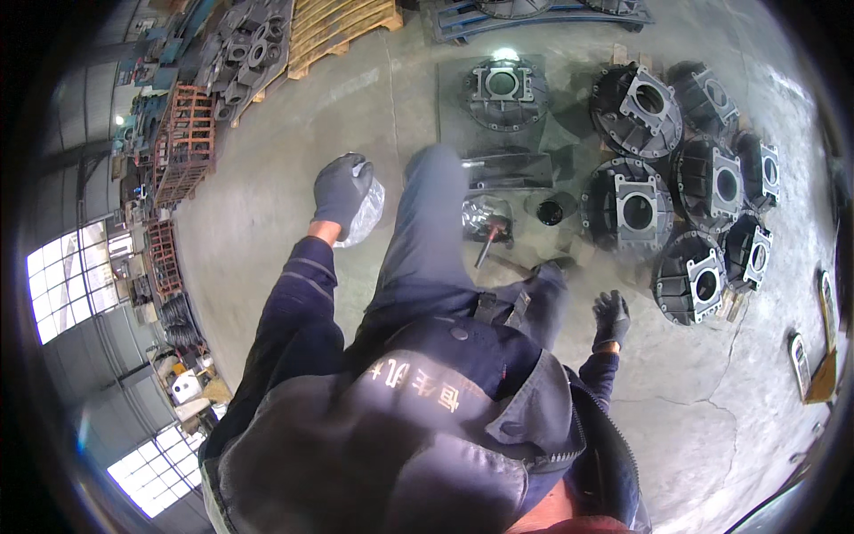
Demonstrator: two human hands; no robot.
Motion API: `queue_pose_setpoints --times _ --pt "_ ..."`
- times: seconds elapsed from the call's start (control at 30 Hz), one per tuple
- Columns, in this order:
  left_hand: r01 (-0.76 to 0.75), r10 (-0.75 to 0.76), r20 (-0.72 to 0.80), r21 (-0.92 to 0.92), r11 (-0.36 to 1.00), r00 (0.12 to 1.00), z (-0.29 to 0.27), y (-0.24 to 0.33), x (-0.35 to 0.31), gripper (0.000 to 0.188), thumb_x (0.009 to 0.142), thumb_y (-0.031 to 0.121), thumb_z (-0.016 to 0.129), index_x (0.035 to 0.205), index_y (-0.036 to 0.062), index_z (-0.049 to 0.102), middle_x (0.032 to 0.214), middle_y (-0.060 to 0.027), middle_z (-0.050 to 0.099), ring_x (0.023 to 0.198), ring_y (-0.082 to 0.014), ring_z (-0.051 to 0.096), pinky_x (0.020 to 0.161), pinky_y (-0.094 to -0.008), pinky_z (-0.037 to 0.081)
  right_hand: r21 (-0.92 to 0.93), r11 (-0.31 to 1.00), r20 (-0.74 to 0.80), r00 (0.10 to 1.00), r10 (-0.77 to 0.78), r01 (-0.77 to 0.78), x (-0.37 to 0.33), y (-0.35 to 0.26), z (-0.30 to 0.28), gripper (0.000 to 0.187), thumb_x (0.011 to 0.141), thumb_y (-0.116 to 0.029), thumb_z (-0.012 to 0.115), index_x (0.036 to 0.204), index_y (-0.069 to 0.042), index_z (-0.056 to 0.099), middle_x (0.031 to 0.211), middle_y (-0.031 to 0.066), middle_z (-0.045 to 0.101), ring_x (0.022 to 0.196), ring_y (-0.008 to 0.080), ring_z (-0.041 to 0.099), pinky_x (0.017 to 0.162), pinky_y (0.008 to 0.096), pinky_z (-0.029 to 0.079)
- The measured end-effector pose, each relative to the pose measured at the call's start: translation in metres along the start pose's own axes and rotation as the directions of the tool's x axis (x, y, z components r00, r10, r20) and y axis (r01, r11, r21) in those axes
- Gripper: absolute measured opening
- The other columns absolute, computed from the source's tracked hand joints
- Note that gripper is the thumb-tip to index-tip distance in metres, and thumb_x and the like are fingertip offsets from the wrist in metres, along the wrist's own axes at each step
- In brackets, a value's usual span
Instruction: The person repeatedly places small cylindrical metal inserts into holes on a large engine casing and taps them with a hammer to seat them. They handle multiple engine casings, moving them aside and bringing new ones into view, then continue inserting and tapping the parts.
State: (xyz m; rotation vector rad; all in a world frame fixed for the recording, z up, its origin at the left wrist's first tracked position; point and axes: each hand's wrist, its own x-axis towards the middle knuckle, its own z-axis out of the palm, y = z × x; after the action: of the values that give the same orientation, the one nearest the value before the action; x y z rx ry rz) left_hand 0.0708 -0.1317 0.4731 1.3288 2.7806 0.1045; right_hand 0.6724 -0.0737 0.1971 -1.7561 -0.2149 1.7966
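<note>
Grey concrete floor [285, 156] carries it all; dark mat [450, 142] lies toward its far edge w/ one round casting [503, 107] on it. Several more dark castings [698, 182] crowd the floor's right side. L hand [344, 187], gloved, is closed on a clear plastic bag [366, 214], left of the person's knee; R hand [610, 318], also gloved, has fingers slightly spread, nr the castings. Between: second clear bag [479, 212], red-ended tool [488, 241] (exact type unclear) by it, plus small dark pot [550, 212].
</note>
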Motion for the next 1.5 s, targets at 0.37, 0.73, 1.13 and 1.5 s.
queue_pose_setpoints --times 0.37,0.73,1.13,1.5 --pt "-0.26 0.358 0.13 -0.472 0.842 0.925 0.199 -0.021 0.123 0.017 0.086 0.022 0.068 0.086 0.0059 0.074 0.082 -0.0195 0.072 0.075 -0.0409 0.069 0.068 -0.0474 0.054 -0.365 0.701 0.414 0.781 -0.467 0.613 0.113 0.035 0.302 0.035 0.099 -0.027 0.069 0.124 -0.003 0.067 0.107 0.0126 0.075 0.083 0.022 0.072 0.072 0.0336 0.058" --pt "-0.057 0.342 0.452 -0.534 0.844 0.824 0.439 -0.126 0.195 0.025 0.08 0.029 0.075 0.071 0.0054 0.071 0.071 -0.0198 0.069 0.067 -0.0389 0.069 0.066 -0.0515 0.054 -0.908 -0.038 0.406 0.853 -0.328 0.418 0.365 0.087 0.703 0.073 0.085 -0.056 0.074 0.129 0.001 0.063 0.123 0.0268 0.069 0.119 0.0434 0.064 0.096 0.0464 0.052" --pt "0.111 0.308 0.513 -0.633 0.766 0.801 0.427 -0.145 0.244 0.022 0.081 0.025 0.076 0.08 0.0041 0.067 0.075 -0.0188 0.068 0.072 -0.0373 0.069 0.069 -0.0501 0.054 -0.79 -0.485 0.498 0.855 -0.148 0.376 0.531 0.137 0.789 0.076 0.093 -0.065 0.052 0.13 0.0 0.064 0.116 0.0315 0.069 0.11 0.0474 0.066 0.093 0.0501 0.052" --pt "0.225 -0.071 0.216 -0.962 0.152 0.974 0.417 -0.09 0.225 0.052 0.095 0.032 0.075 0.128 -0.0042 0.056 0.111 -0.0174 0.071 0.102 -0.0267 0.068 0.094 -0.039 0.052 -0.838 -0.194 0.543 0.752 -0.374 0.509 0.309 0.103 0.663 0.041 0.105 -0.017 0.052 0.145 -0.004 0.053 0.122 0.0263 0.07 0.104 0.0425 0.071 0.079 0.0464 0.058"
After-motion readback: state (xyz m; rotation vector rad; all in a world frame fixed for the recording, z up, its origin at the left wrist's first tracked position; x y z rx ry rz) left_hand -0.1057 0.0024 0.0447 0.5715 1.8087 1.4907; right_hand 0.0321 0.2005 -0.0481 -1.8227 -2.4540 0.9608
